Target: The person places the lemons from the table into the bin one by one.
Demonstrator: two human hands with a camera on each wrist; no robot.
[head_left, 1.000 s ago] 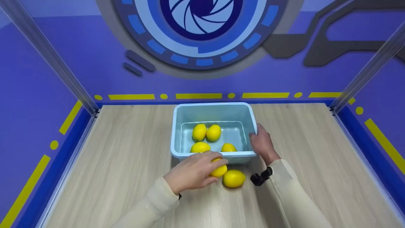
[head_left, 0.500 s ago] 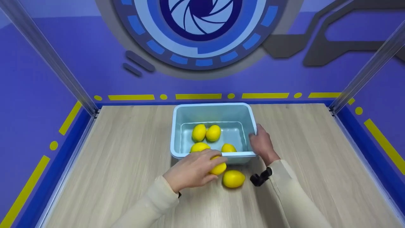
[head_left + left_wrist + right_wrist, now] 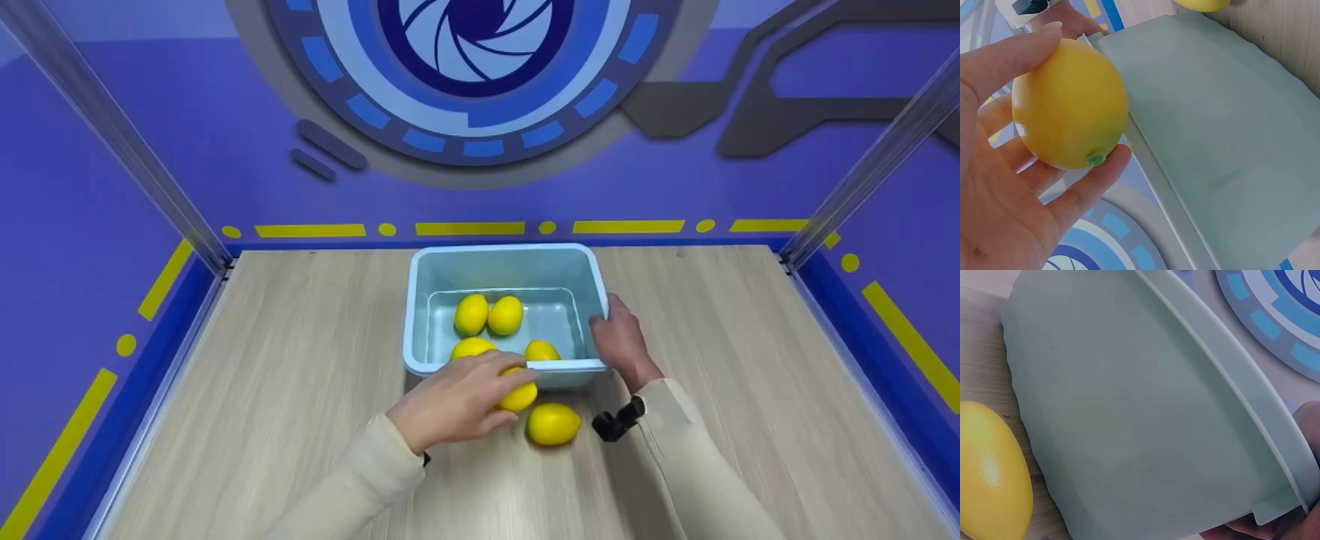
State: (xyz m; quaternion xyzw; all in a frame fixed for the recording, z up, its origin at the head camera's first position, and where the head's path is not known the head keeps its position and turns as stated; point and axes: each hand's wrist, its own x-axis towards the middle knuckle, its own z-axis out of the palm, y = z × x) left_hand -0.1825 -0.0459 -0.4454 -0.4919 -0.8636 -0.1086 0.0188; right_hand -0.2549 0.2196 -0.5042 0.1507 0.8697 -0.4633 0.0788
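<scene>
My left hand (image 3: 457,397) holds a lemon (image 3: 1072,104) between thumb and fingers, just in front of the near rim of a pale blue-green bin (image 3: 504,367). In the left wrist view the lemon's green stem end faces the camera. My right hand (image 3: 624,341) grips the bin's right rim, its thumb over the edge; in the right wrist view only part of that hand shows. Several lemons (image 3: 505,315) lie inside the bin, the nearer ones partly hidden by the rim and my left hand. Another lemon (image 3: 553,424) rests on the table in front of the bin.
The wooden table (image 3: 315,322) extends on both sides of the bin. A blue-purple back wall (image 3: 480,202) stands close behind it, with side walls to the left and right. A black strap device (image 3: 619,420) sits on the right wrist.
Almost nothing differs. The left hand with its lemon stays at the bin's near rim, with only a very slight shift; the right hand keeps its grip on the bin.
</scene>
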